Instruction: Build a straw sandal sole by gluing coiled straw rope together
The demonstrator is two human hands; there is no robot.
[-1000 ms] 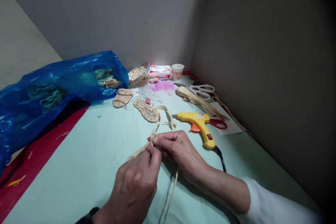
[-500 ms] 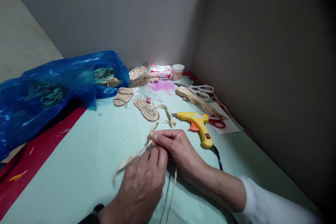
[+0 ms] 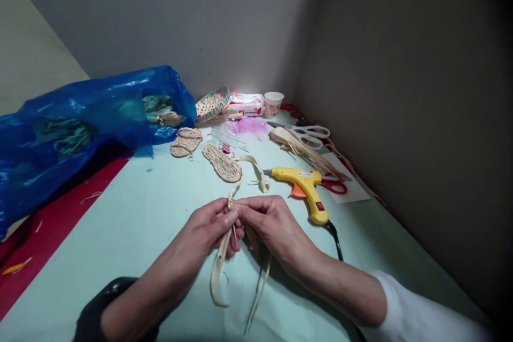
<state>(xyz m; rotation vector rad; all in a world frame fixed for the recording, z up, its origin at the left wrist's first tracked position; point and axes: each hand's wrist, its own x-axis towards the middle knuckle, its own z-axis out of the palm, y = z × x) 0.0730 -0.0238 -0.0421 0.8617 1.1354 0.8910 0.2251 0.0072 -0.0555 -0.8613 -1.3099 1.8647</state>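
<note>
My left hand (image 3: 208, 232) and my right hand (image 3: 268, 224) meet at the middle of the pale green table (image 3: 132, 214), both pinching the same pale straw strips (image 3: 218, 267). The strips run up from my fingers to a woven oval straw sole (image 3: 222, 163) lying just beyond them. One wide strip hangs down from my left fingers and curls on the table; thinner strands trail below my right hand. A loose strip loop (image 3: 256, 171) lies beside the sole.
A yellow glue gun (image 3: 306, 189) lies right of my hands, its cord running back toward me. Red-handled scissors (image 3: 334, 186), white scissors (image 3: 310, 133), a straw bundle (image 3: 300, 149), a second woven sole (image 3: 184, 141), a small basket (image 3: 212, 104), a paper cup (image 3: 273, 103) and a blue plastic bag (image 3: 84, 128) surround the work.
My left hand moved from below the strips up to pinch them beside my right fingers. The wide strip swung from pointing left to hanging down toward me.
</note>
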